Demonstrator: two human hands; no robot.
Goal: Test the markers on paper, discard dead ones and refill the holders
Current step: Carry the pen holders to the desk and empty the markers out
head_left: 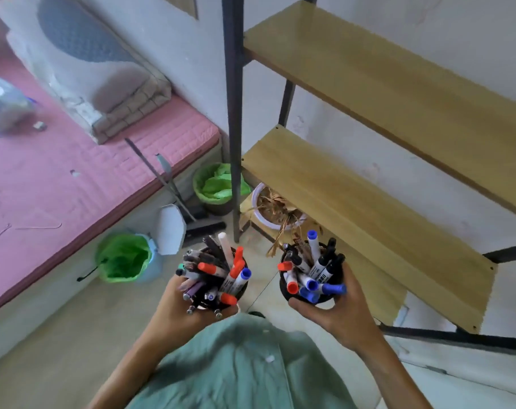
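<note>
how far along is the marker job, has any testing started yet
Nothing looks done: no paper or loose marker is in view. In hand: the left hand grips one full holder and the right hand another. Left: testing, binning dead ones, perhaps in the green-lined bin, then refilling.
</note>
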